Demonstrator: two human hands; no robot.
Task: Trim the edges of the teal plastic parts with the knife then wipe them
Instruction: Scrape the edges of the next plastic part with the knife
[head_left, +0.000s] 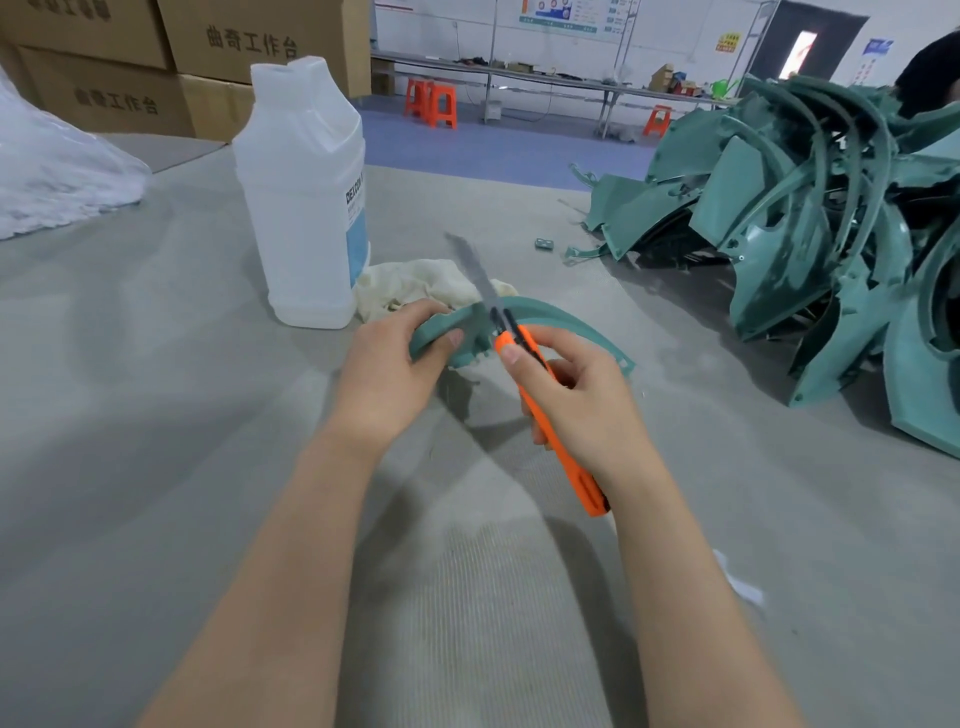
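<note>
My left hand (387, 371) grips one end of a curved teal plastic part (566, 319) above the grey table. My right hand (576, 400) holds an orange utility knife (563, 441) with its long blade (472, 270) extended up and away, crossing the part's edge beside my left thumb. The part arcs off to the right behind my right hand. A crumpled cream cloth (410, 286) lies on the table just beyond my hands.
A big translucent white bottle (304, 202) stands left of the cloth. A heap of teal plastic parts (810, 234) fills the right side, with small teal scraps (544, 244) nearby. A white plastic bag (57, 176) and cardboard boxes (130, 57) sit at the far left.
</note>
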